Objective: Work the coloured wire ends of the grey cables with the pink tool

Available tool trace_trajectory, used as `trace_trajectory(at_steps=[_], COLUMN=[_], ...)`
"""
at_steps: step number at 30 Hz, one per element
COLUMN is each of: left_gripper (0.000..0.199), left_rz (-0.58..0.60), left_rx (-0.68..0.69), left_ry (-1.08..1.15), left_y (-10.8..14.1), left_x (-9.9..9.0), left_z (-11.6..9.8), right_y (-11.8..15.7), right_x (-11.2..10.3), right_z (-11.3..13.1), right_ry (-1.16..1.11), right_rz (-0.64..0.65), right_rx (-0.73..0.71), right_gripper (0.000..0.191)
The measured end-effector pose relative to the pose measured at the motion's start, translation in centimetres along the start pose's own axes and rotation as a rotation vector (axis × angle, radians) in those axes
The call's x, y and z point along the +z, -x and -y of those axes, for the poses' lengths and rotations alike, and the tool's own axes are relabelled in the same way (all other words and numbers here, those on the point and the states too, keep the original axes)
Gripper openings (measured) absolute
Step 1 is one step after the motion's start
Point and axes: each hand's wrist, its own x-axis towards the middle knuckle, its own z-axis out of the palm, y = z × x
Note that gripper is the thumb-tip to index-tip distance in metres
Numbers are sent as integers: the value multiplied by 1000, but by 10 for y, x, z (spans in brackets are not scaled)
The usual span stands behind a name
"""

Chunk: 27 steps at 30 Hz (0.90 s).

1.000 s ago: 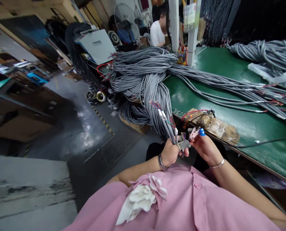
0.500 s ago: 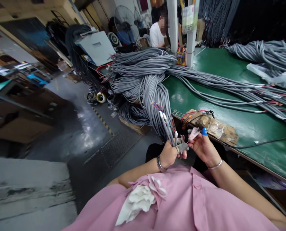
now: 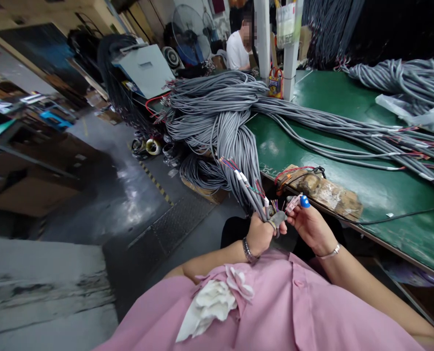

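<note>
Several grey, round-sheathed cables [image 3: 254, 196] are being held together in front of the torso, just off the near edge of the desk. Their lower part is being enclosed by the left hand [image 3: 260, 235], whose fingers are being kept curled closed around them. White sleeves [image 3: 243, 178] are being carried near the upper cable ends, with coloured wires being exposed beyond. Beside the left fingers, a short fan of thin multicoloured wires [image 3: 275, 204] is being held upright.

A small pale-pink clip-like tool [image 3: 293, 204] is being pinched between the thumb and fingers of the right hand [image 3: 314, 231], which is being held nearly closed, close to the fan. A blue cap [image 3: 305, 201] is being worn on a digit of that hand. Whether any wire is being gripped by the tool cannot be told.

As to progress, stripped and sleeved ends are being shown on the held cables, while the strands of the fan are being presented loose and separate; their finished condition cannot be confirmed.

Farther out, a tape-wrapped wooden block [image 3: 323, 192] is being supported at the edge of the green desk [image 3: 385, 195]. A long grey cable run [image 3: 323, 117] is being supported behind it, and a large grey cable heap [image 3: 209, 122] is being draped beyond the left hand.
</note>
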Motion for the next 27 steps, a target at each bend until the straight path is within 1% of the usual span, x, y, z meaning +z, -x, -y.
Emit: trace_trajectory(at_steps=[4, 8, 13, 17, 19, 22, 25, 27], left_gripper=[36, 36, 37, 36, 35, 34, 34, 33], left_rz=[0, 37, 76, 82, 76, 100, 139, 127], left_rx=[-4, -6, 12, 14, 13, 2, -31, -61], left_ry=[4, -25, -62, -84, -99, -150, -210, -207], left_y=[-2, -2, 2, 7, 10, 10, 3, -4], left_x=[1, -1, -3, -11, -17, -28, -35, -38], left_z=[2, 3, 1, 0, 0, 5, 17, 27], right_y=[0, 0, 2, 5, 5, 5, 4, 5], right_x=[0, -1, -1, -4, -9, -23, -39, -50], right_z=[1, 0, -3, -2, -2, -5, -12, -18], right_ry=[-22, -23, -39, -59, -89, -98, -32, 8], right_rz=[-41, -71, -58, -45, -59, -95, -129, -159], right_rx=[3, -18, -2, 31, 55, 74, 77, 76], right_gripper=[23, 24, 25, 34, 36, 32, 23, 19])
